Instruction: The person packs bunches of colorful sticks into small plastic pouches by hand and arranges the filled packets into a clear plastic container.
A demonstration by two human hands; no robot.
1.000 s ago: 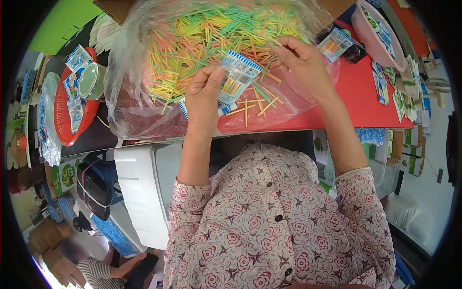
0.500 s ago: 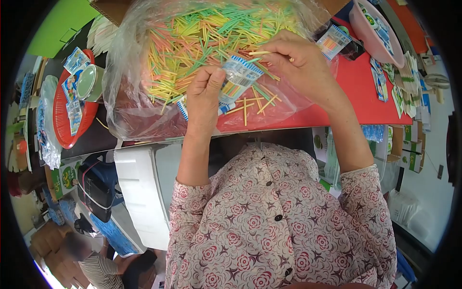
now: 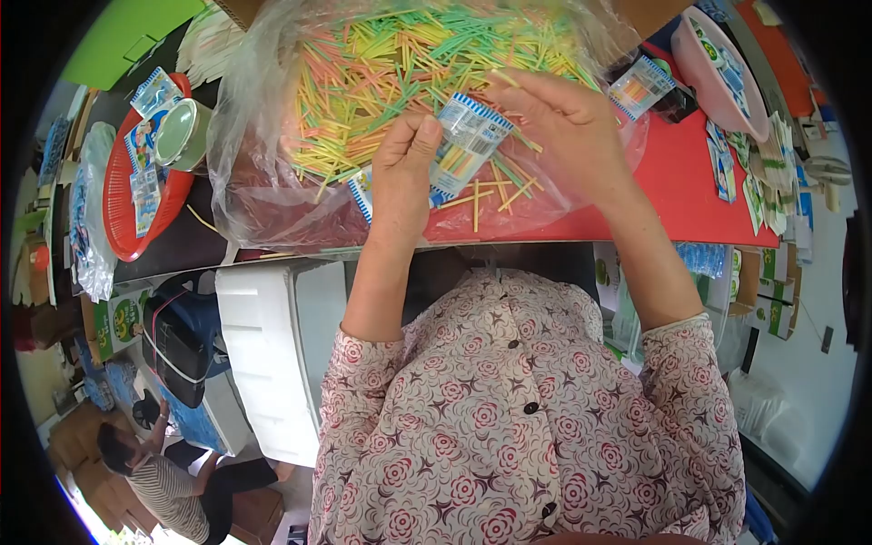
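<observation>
My left hand (image 3: 406, 173) pinches a small clear plastic packet (image 3: 470, 136) with a blue-and-white striped edge and print. Coloured sticks show in its lower part. Beneath that hand another blue-edged packet (image 3: 361, 193) is partly hidden. My right hand (image 3: 568, 123) is just right of the packet's top edge, fingers drawn together and pointing left. Whatever lies between its fingertips is too small to make out. Behind both hands spreads a large heap of thin yellow, green and pink sticks (image 3: 400, 77) on a clear plastic sheet (image 3: 259, 213). Several loose sticks (image 3: 476, 204) lie in front of the packet.
To the left, a red basket (image 3: 116, 213) holds packets and a round green-lidded tub (image 3: 177, 134). A filled packet (image 3: 641, 86) lies at right, near a pink basin (image 3: 713, 68) on the red tabletop (image 3: 672, 200). Below left are a white foam box (image 3: 259, 354) and a seated person (image 3: 173, 495).
My right hand has opened slightly and no longer shows the yellow stick it pinched. The packet in my left hand has shifted a little right. The seated person has moved.
</observation>
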